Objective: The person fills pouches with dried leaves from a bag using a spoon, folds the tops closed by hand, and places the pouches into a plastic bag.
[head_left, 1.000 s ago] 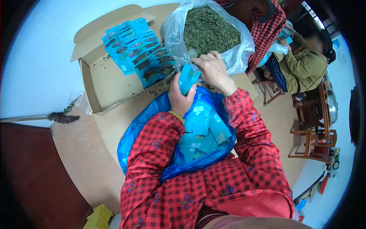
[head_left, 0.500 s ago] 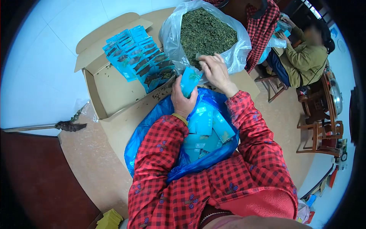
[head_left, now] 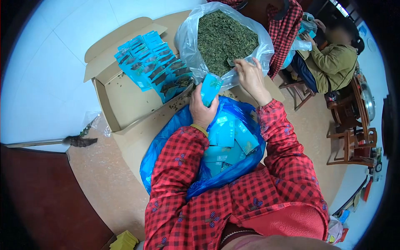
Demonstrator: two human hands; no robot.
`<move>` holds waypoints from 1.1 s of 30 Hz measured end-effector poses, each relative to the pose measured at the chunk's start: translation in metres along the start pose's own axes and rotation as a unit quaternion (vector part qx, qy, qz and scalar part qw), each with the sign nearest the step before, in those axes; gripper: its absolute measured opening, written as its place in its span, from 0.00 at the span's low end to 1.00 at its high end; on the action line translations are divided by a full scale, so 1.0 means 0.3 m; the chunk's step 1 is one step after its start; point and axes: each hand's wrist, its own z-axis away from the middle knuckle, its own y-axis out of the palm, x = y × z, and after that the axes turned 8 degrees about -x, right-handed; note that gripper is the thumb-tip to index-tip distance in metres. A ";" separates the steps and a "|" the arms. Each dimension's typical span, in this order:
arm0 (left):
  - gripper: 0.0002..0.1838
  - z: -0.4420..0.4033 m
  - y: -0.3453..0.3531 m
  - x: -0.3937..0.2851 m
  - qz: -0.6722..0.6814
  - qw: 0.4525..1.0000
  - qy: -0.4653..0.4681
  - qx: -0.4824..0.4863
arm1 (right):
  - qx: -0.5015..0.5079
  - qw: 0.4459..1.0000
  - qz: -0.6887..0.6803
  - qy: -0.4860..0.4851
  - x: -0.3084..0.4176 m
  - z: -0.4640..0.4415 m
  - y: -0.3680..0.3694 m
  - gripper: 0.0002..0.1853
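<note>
My left hand [head_left: 201, 109] is closed on a blue pouch [head_left: 211, 88], held upright in front of the bag of tea leaves. My right hand [head_left: 251, 79] is at the near edge of the dried green leaves [head_left: 225, 39], its fingers pinched on a small clear scoop [head_left: 230, 62] whose full shape I cannot make out. A clear plastic bag [head_left: 186, 37] surrounds the leaves. Below my hands, a blue plastic bag [head_left: 160, 150] holds several flat blue pouches [head_left: 225, 133].
Left of the leaves, an open cardboard box [head_left: 109, 112] holds rows of filled blue pouches [head_left: 143, 62]. Loose leaf bits lie around it. Another person [head_left: 333, 62] sits at the right, handling blue pouches. A wooden chair [head_left: 352, 143] and a yellow object [head_left: 124, 240] are farther off.
My right hand has moved right with the scoop, away from the pouch's opening and along the leaves' near edge. The left hand still holds the pouch, now turned slightly more upright.
</note>
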 end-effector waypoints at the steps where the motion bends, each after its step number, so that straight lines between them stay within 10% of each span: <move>1: 0.37 0.002 -0.001 0.001 0.000 1.000 -0.004 0.005 | -0.002 1.000 0.015 -0.013 0.001 0.007 -0.004 0.10; 27: 0.40 -0.008 -0.007 -0.015 -0.034 0.999 -0.012 0.025 | 0.108 0.934 -0.298 0.164 0.028 0.077 -0.139 0.10; 33: 0.40 -0.011 -0.010 -0.015 -0.045 0.998 0.000 0.035 | 0.097 0.992 -0.028 -0.076 0.106 0.080 -0.203 0.06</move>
